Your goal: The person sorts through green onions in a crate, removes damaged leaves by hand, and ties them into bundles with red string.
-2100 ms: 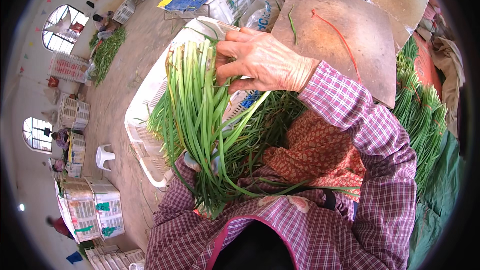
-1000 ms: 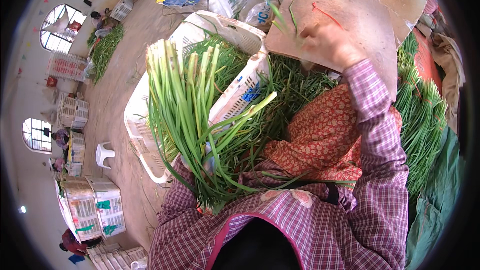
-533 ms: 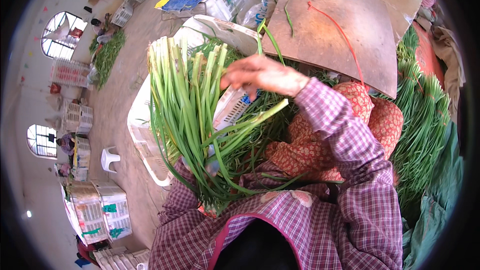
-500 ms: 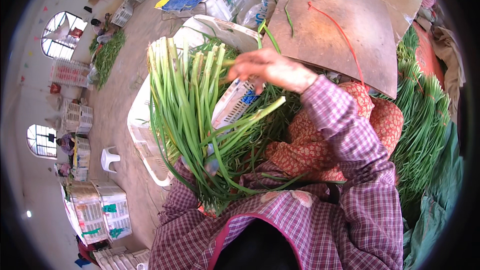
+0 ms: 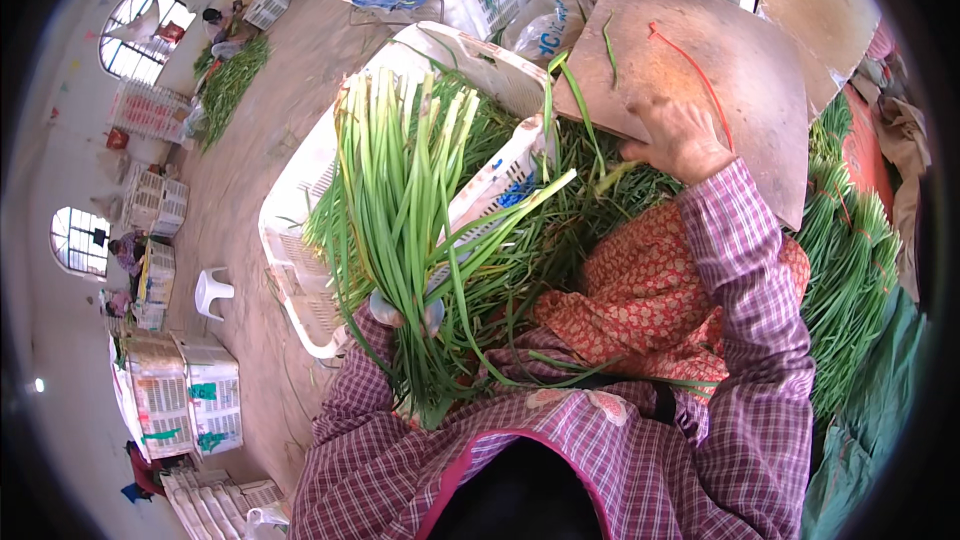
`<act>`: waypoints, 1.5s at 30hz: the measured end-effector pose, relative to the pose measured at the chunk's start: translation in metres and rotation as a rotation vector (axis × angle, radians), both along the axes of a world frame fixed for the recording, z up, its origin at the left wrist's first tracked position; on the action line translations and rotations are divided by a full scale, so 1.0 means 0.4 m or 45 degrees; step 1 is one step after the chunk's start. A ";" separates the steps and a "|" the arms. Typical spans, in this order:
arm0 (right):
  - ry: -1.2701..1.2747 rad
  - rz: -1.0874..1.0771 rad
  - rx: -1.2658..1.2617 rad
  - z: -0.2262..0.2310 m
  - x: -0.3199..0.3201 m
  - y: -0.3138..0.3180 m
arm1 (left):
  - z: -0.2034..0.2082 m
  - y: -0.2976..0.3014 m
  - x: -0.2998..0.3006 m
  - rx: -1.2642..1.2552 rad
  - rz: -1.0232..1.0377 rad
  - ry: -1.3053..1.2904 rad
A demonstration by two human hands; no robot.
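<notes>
Green stalks [image 5: 405, 190] lean over the crate [image 5: 480, 58], gripped by my left hand [image 5: 384, 310]; my right hand [image 5: 680, 140] has drawn clear, pinching a yellowish leaf [image 5: 615, 178], leaving the left holding alone.

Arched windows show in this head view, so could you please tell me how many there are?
2: the upper arched window at the picture's upper left, and the lower arched window beneath it, near the left rim. More could be hidden beyond the dark edge.
</notes>
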State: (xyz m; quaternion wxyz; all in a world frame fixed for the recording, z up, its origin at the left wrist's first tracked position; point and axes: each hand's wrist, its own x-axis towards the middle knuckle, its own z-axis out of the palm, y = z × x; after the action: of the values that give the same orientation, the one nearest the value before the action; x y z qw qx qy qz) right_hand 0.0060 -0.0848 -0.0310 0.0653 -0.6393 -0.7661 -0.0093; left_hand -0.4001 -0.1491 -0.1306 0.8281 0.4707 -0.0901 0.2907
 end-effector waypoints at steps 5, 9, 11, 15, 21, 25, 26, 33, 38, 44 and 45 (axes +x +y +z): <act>0.869 0.393 0.600 0.120 -0.161 -0.044 | 0.003 -0.001 0.001 -0.206 0.017 0.052; 0.670 0.322 0.316 0.112 -0.285 -0.082 | 0.026 -0.022 -0.017 -0.281 0.309 0.454; 0.740 0.317 0.247 0.080 -0.297 -0.070 | 0.047 -0.026 -0.001 -0.233 0.475 0.635; 1.016 0.303 0.174 0.040 -0.326 -0.065 | 0.021 -0.013 -0.031 -0.075 0.394 0.671; 1.333 0.381 0.091 0.020 -0.314 -0.052 | -0.027 0.011 -0.049 -0.013 0.319 0.609; 1.077 0.417 0.385 0.023 -0.286 -0.030 | -0.108 0.047 -0.094 0.155 0.167 0.487; 0.994 0.407 0.392 0.029 -0.275 -0.025 | -0.117 0.053 -0.097 0.180 0.139 0.449; 0.774 0.250 0.600 0.021 -0.158 0.067 | -0.064 0.010 -0.074 0.056 0.457 0.605; 0.526 -0.144 0.460 0.041 0.026 0.130 | -0.048 -0.011 -0.107 0.086 0.444 0.592; 0.441 0.262 0.751 0.110 -0.126 0.055 | -0.065 -0.022 -0.131 0.042 0.505 0.737; 0.499 0.326 0.783 0.121 -0.163 0.037 | -0.065 -0.012 -0.123 0.062 0.455 0.708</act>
State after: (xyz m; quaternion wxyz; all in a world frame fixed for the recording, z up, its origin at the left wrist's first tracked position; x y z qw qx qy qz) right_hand -0.0590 -0.0700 0.0174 0.3998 -0.4785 -0.7743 -0.1082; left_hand -0.4493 -0.1538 -0.1566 0.7455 0.5599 0.2165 0.2896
